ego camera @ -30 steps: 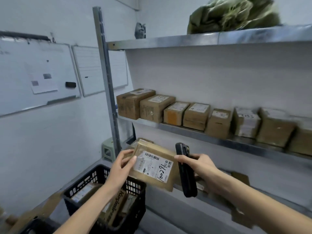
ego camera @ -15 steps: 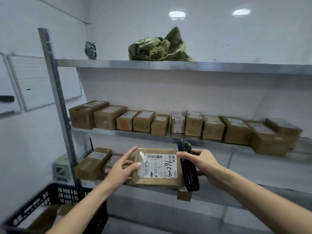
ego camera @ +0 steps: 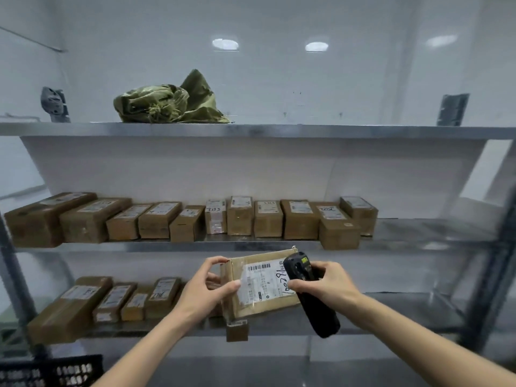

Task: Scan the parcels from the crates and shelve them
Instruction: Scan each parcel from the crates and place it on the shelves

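My left hand grips the left end of a brown cardboard parcel with a white barcode label and a handwritten number. My right hand holds a black handheld scanner against the parcel's right edge. The parcel is up in the air in front of the lower shelf of a metal rack. A row of several brown parcels stands on the middle shelf, and a few more parcels lie on the lower shelf's left part.
A crumpled green sack lies on the top shelf. The rim of a black plastic crate shows at the bottom left. The rack's dark uprights stand at the far left and right. The right parts of both lower shelves carry nothing.
My view has swung right and up, away from the crate, to face the rack squarely. Both hands carried the parcel and scanner rightward along the lower shelf, and the scanner now tilts against the parcel.
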`<state>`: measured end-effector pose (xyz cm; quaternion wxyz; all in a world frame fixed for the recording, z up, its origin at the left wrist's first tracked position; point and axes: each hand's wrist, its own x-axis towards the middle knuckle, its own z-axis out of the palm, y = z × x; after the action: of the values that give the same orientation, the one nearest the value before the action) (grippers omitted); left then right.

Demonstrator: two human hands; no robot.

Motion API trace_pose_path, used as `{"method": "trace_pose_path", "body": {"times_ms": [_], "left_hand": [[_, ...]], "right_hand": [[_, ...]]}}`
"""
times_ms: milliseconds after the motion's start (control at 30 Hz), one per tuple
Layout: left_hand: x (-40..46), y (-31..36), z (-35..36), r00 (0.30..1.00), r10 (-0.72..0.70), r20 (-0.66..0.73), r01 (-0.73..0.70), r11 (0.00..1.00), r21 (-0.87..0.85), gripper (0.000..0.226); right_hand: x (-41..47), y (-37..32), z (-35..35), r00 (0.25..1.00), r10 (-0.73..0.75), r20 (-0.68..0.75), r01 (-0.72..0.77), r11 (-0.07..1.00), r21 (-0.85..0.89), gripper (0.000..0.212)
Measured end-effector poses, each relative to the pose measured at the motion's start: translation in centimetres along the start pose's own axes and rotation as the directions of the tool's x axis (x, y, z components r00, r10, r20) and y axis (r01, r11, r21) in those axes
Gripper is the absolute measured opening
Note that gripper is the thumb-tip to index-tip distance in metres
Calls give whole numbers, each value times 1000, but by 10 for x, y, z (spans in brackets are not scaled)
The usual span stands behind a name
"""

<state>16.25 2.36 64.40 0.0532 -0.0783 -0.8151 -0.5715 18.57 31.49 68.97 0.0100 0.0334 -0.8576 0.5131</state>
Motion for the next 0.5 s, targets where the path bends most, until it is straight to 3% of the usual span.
{"method": "trace_pose_path", "body": {"times_ms": [167,300,500], "left_hand": [[21,11,60,999,31,17,-30,999,-16,67],[32,21,105,1000,11,-19,-12,996,-84,56],[46,35,149,994,44,-105,-42,999,15,49]], "right_hand": [[3,28,-54,999,15,-36,-17,999,-45,38],[6,42,-94,999,8,-40,-13,992,-124,29],[17,59,-129,998,13,-55,-40,841,-539,51]]}}
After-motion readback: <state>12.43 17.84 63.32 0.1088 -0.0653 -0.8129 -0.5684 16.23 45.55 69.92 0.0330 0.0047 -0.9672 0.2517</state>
